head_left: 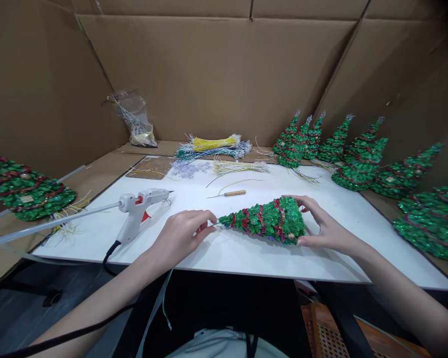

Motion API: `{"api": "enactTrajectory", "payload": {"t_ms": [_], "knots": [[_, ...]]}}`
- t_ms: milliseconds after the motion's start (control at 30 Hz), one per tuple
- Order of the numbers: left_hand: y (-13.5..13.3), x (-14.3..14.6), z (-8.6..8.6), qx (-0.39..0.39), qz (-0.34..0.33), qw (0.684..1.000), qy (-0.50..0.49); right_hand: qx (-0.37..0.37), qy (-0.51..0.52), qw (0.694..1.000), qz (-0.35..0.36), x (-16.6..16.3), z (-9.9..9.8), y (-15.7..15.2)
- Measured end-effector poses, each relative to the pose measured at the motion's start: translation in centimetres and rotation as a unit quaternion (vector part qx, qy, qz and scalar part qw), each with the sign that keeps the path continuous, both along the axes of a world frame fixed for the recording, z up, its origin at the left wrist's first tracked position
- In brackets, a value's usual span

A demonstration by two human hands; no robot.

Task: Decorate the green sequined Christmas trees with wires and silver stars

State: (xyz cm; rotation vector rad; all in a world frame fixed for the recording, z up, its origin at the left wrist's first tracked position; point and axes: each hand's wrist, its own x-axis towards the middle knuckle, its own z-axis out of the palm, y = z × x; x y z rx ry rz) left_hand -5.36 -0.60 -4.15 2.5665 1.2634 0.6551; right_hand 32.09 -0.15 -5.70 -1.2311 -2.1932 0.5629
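A small green tinsel Christmas tree (pixel 263 219) with red garland lies on its side over the white board, its tip to the left and its wide base to the right. My right hand (pixel 319 226) grips the base, thumb below and fingers above. At the tip, my left hand (pixel 188 228) pinches a thin wire-like piece; its exact kind is too small to make out. Just beyond the tree lies an awl (pixel 234 193) with a wooden handle. Left of my left hand, a white hot glue gun (pixel 136 211) with a red trigger rests on the board.
Finished-looking trees (pixel 334 139) stand and lean along the right side, and another tree (pixel 30 186) leans at left. Bundles of yellow, white and green wires (pixel 216 144) lie at the back beside clear star-like pieces (pixel 192 169). A plastic bag (pixel 138 119) leans on the cardboard wall (pixel 209 74).
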Motion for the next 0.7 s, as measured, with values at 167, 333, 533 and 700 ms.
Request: {"api": "enactTrajectory", "payload": {"t_ms": [167, 333, 533, 700], "knots": [[0.5, 0.3, 0.6, -0.037, 0.006, 0.999, -0.025, 0.002, 0.001, 1.000, 0.001, -0.1, 0.0, -0.2], [0.9, 0.8, 2.1, -0.103, 0.025, 0.994, -0.039, -0.001, -0.002, 1.000, 0.001, 0.0, 0.0, -0.2], [1.1, 1.3, 3.4, -0.198, 0.028, 0.978, -0.064, -0.002, -0.002, 1.000, -0.001, 0.0, 0.0, -0.3], [1.6, 1.7, 3.5, -0.195, 0.026, 0.979, -0.051, 0.002, -0.005, 1.000, -0.005, -0.1, 0.0, -0.3]]}}
